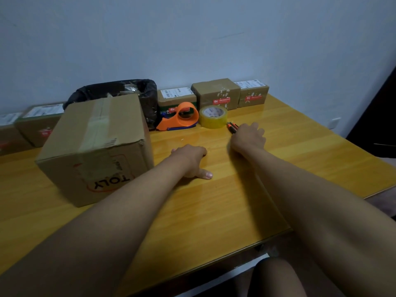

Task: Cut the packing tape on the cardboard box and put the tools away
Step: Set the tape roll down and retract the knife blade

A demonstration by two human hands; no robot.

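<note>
A large brown cardboard box (96, 146) stands on the left of the wooden table (214, 206), with a strip of packing tape (95, 125) running along its top and down the front. My left hand (190, 160) rests palm down on the table just right of the box and holds nothing. My right hand (248, 138) is further back, its fingers curled over the handle of an orange and black utility knife (232, 127). The knife's tip sticks out toward the roll of clear tape (213, 116).
An orange tape dispenser (180, 118) lies left of the tape roll. Behind the big box stands a bin with a black bag (147, 93). Several small taped parcels (216, 93) line the wall. The table's edge runs close at the right and front.
</note>
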